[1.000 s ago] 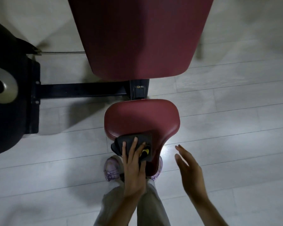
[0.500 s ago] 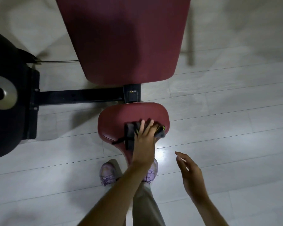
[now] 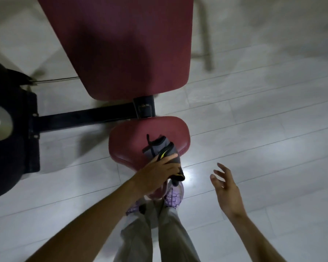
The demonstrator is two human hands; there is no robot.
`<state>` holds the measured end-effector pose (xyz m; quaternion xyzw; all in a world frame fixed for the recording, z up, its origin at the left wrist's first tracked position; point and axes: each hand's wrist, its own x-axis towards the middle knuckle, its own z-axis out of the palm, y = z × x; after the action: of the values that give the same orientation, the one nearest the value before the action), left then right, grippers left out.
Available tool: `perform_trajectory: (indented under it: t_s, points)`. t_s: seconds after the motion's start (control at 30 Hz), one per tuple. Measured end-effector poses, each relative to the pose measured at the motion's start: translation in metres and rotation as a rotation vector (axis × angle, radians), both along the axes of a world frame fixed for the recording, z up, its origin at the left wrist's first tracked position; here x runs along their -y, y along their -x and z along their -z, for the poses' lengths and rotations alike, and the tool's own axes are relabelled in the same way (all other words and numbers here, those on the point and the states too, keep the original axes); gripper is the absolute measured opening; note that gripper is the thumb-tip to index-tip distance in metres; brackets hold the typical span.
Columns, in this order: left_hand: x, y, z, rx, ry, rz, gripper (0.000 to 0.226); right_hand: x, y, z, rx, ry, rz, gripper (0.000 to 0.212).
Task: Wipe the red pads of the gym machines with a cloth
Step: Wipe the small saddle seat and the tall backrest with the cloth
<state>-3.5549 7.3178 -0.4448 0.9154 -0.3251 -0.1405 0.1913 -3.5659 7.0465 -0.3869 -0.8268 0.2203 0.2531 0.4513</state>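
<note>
A small red seat pad (image 3: 133, 137) sits below the large red back pad (image 3: 125, 44) of a gym machine. A dark grey cloth (image 3: 162, 148) with a yellow mark and a black strap lies bunched on the seat's near right part, its lower end hanging past the pad's edge. My left hand (image 3: 157, 173) presses on the cloth, fingers laid across it and pointing right. My right hand (image 3: 225, 188) hovers to the right of the seat over the floor, fingers spread and holding nothing.
A black steel bar (image 3: 83, 116) runs left from the seat post to a bulky black machine housing (image 3: 8, 138) with a silver part. My legs and purple shoes (image 3: 173, 197) stand right under the seat's near edge. Pale plank floor (image 3: 263, 129) lies to the right.
My left hand slid the cloth up the seat, then back toward the near right edge, where the cloth now bunches and overhangs. My right hand stayed hovering to the right, fingers spreading.
</note>
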Motion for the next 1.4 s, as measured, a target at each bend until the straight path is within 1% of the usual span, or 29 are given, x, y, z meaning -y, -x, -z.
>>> perform_trajectory:
  t_s: [0.07, 0.17, 0.23, 0.27, 0.3, 0.33, 0.37, 0.43, 0.47, 0.5, 0.53, 0.57, 0.6, 0.63, 0.7, 0.73, 0.77, 0.83, 0.9, 0.97, 1.0, 1.07, 1.13, 1.2, 1.23, 1.33, 1.37, 1.4]
  points:
    - [-0.005, 0.024, -0.007, 0.023, -0.037, 0.030, 0.057, -0.007, -0.001, -0.002, -0.001, 0.007, -0.016, 0.042]
    - [-0.006, 0.052, -0.017, 0.036, -0.070, -0.025, 0.062, -0.022, 0.001, -0.005, -0.010, 0.035, -0.092, 0.029]
    - [-0.005, 0.068, -0.022, 0.050, -0.021, -0.089, 0.058, -0.034, 0.005, -0.008, -0.012, 0.041, -0.153, 0.020]
    - [-0.004, 0.076, -0.027, 0.068, 0.034, -0.137, 0.050, -0.040, 0.007, -0.011, -0.012, 0.032, -0.178, 0.018]
    - [-0.002, 0.083, -0.036, 0.071, 0.105, -0.214, 0.036, -0.047, 0.009, -0.016, -0.015, 0.021, -0.201, 0.017]
    - [0.000, 0.090, -0.045, 0.065, 0.164, -0.354, 0.026, -0.054, 0.010, -0.024, -0.014, 0.008, -0.223, 0.017]
    - [0.001, 0.094, -0.060, -0.003, 0.196, -0.522, 0.026, -0.062, 0.011, -0.033, -0.008, -0.003, -0.238, 0.017]
    - [-0.002, 0.103, -0.090, -0.198, 0.154, -0.815, 0.028, -0.079, 0.015, -0.058, 0.005, -0.025, -0.237, 0.020]
    - [-0.007, 0.106, -0.103, -0.250, 0.135, -0.929, 0.034, -0.087, 0.017, -0.073, 0.015, -0.034, -0.235, 0.022]
    - [-0.013, 0.106, -0.123, -0.312, 0.135, -1.007, 0.047, -0.096, 0.020, -0.090, 0.027, -0.049, -0.234, 0.026]
    - [-0.020, 0.106, -0.140, -0.376, 0.192, -1.065, 0.058, -0.105, 0.023, -0.108, 0.047, -0.072, -0.233, 0.030]
    - [-0.027, 0.103, -0.161, -0.422, 0.309, -1.126, 0.057, -0.115, 0.027, -0.127, 0.079, -0.109, -0.230, 0.033]
    - [-0.033, 0.099, -0.180, -0.433, 0.441, -1.176, 0.047, -0.126, 0.031, -0.147, 0.117, -0.152, -0.227, 0.033]
    - [-0.038, 0.092, -0.201, -0.402, 0.529, -1.204, 0.034, -0.136, 0.035, -0.166, 0.155, -0.196, -0.232, 0.030]
    - [-0.044, 0.078, -0.246, -0.287, 0.586, -1.207, 0.013, -0.155, 0.042, -0.206, 0.210, -0.273, -0.264, 0.026]
    - [-0.046, 0.070, -0.270, -0.270, 0.620, -1.200, 0.008, -0.163, 0.043, -0.224, 0.237, -0.307, -0.284, 0.032]
    - [-0.049, 0.061, -0.292, -0.292, 0.669, -1.193, 0.007, -0.170, 0.043, -0.243, 0.266, -0.346, -0.298, 0.041]
    - [-0.051, 0.042, -0.329, -0.369, 0.784, -1.177, 0.011, -0.179, 0.037, -0.275, 0.314, -0.415, -0.298, 0.055]
    - [-0.050, 0.025, -0.367, -0.375, 0.834, -1.114, 0.023, -0.185, 0.025, -0.306, 0.394, -0.445, -0.255, 0.057]
    - [-0.045, 0.006, -0.397, -0.368, 0.864, -1.068, 0.036, -0.189, 0.007, -0.332, 0.422, -0.433, -0.172, 0.050]
    - [-0.040, -0.003, -0.413, -0.405, 0.911, -1.071, 0.039, -0.190, -0.003, -0.343, 0.437, -0.405, -0.121, 0.044]
    - [-0.032, -0.020, -0.441, -0.439, 0.917, -1.018, 0.046, -0.183, -0.026, -0.359, 0.497, -0.347, -0.032, 0.037]
    - [-0.027, -0.035, -0.465, -0.448, 0.835, -0.952, 0.045, -0.172, -0.052, -0.374, 0.566, -0.322, 0.015, 0.033]
    - [-0.031, -0.055, -0.483, -0.356, 0.710, -0.937, 0.052, -0.161, -0.079, -0.391, 0.600, -0.289, -0.002, 0.029]
    - [-0.034, -0.065, -0.494, -0.268, 0.652, -0.923, 0.049, -0.156, -0.092, -0.398, 0.609, -0.282, -0.016, 0.028]
    - [-0.050, -0.095, -0.520, -0.064, 0.527, -0.925, 0.018, -0.147, -0.130, -0.422, 0.631, -0.290, -0.039, 0.025]
    - [-0.057, -0.105, -0.529, 0.004, 0.469, -0.936, 0.015, -0.146, -0.143, -0.430, 0.645, -0.304, -0.044, 0.024]
    - [-0.065, -0.115, -0.537, 0.063, 0.402, -0.939, 0.018, -0.147, -0.154, -0.440, 0.663, -0.313, -0.050, 0.023]
